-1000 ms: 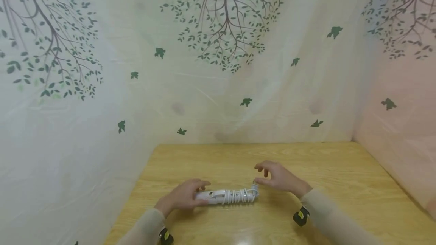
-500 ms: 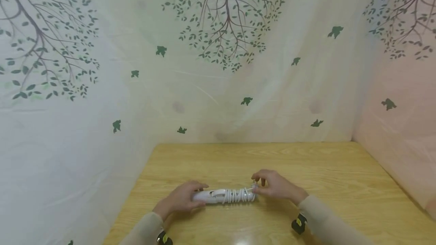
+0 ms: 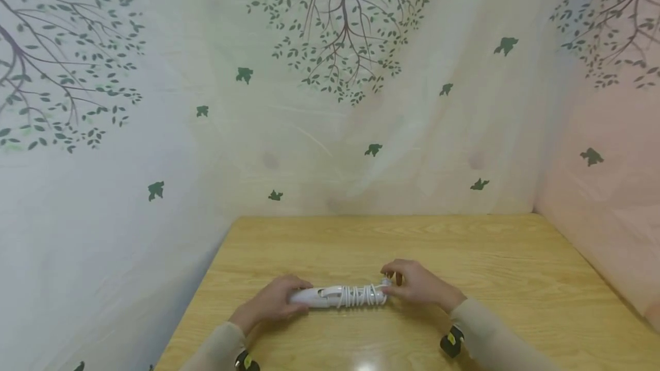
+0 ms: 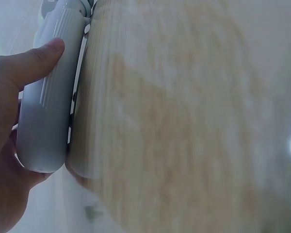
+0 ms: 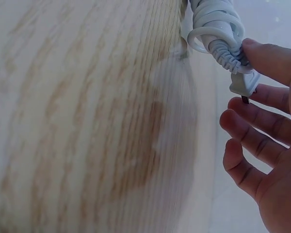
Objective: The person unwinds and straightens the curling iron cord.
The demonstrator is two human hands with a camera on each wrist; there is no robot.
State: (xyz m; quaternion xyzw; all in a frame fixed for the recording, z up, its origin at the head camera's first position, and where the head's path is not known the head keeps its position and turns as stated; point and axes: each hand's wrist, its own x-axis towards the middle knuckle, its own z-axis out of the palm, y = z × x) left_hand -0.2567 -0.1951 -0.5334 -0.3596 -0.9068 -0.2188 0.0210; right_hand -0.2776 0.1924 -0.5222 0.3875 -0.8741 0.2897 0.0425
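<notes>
A long white corded appliance (image 3: 318,299), shaped like a curling iron, lies crosswise low over the table. Its white cord (image 3: 356,296) is wound in several loops around the right half. My left hand (image 3: 275,298) holds the left end. In the left wrist view the thumb lies over the ribbed, rounded handle (image 4: 46,128), with the other fingers behind it. At the opposite end my right hand (image 3: 420,285) pinches the cord's white plug (image 5: 245,83) between thumb and index finger. A dark prong points out of the plug, and the remaining right fingers are loosely bent beside it.
The wood-grain table (image 3: 464,239) meets a pale curtain (image 3: 330,165) printed with trees and birds at the back and both sides. Each wrist wears a small black camera, including the one on the right wrist (image 3: 452,341).
My right hand has come down and left onto the plug and now pinches it. My left hand keeps its hold, shifting slightly left with the appliance. The head view has tilted a little.
</notes>
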